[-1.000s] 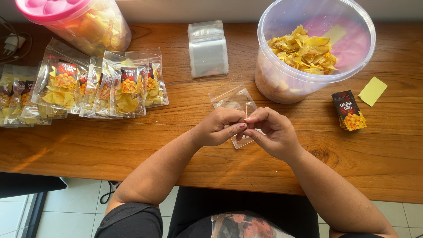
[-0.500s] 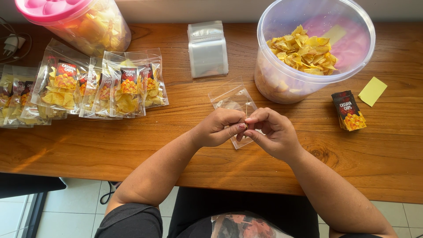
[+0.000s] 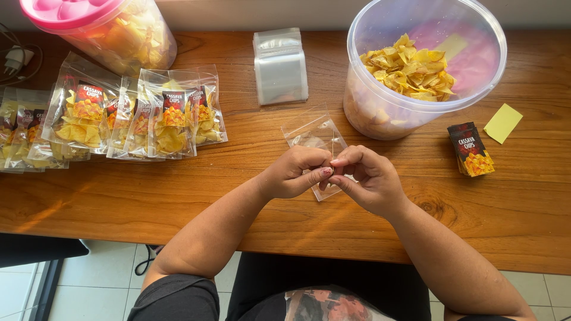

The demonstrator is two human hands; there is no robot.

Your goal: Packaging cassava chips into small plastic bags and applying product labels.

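Both hands meet at the desk's centre. Left hand [image 3: 294, 172] and right hand [image 3: 366, 178] are curled, thumbs and forefingers pressed tip to tip, pinching the near edge of an empty clear bag [image 3: 315, 142]. The bag lies flat on the desk [image 3: 119, 196], its far end pointing away from the body; the pinch at its mouth looks suited to parting the two film layers, judging by the grip.

Just beyond the bag, right: large clear tub [image 3: 416, 71], lid off, about half full of yellow chips [image 3: 410, 68], within easy reach of the right hand. A pinkish panel shows behind the chips, inside or through the tub wall; cannot tell which.

Right of the tub: small stack of dark rectangular label cards [image 3: 471, 148] printed with a chip picture, and a loose yellow paper slip [image 3: 503, 123].

Centre back: upright stack of empty clear bags [image 3: 281, 65].

Left: filled bags [image 3: 137, 116] overlapping in a row, each with a dark label card showing through the front. Behind them, a chip-filled jar with pink lid [image 3: 77, 9]. Far left edge: white plug and cable [image 3: 15, 59].
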